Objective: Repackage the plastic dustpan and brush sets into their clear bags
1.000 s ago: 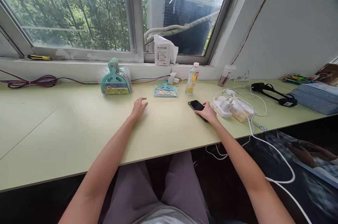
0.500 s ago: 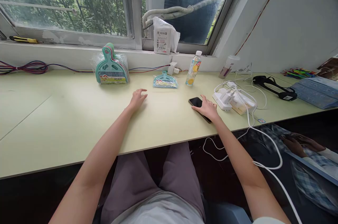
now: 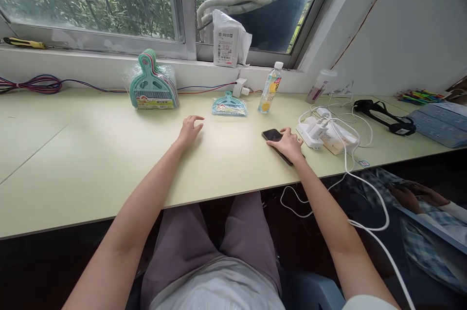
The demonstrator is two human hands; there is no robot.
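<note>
The left hand lies open on the tabletop, the right hand flat and loose over a phone. A bottle and white chargers stand just beyond.

black phone, pale green desk, teal dustpan

The right hand lies over a dark phone, hiding its middle; only both ends show. The palm of the left hand faces the tabletop, unseen. Print on the white packet and on the bottle label is too small to read. The coloured wire bundle runs off the left edge, the blue folder off the right, the white cable off the bottom. Another person's sleeve is cut by the right edge.
</note>
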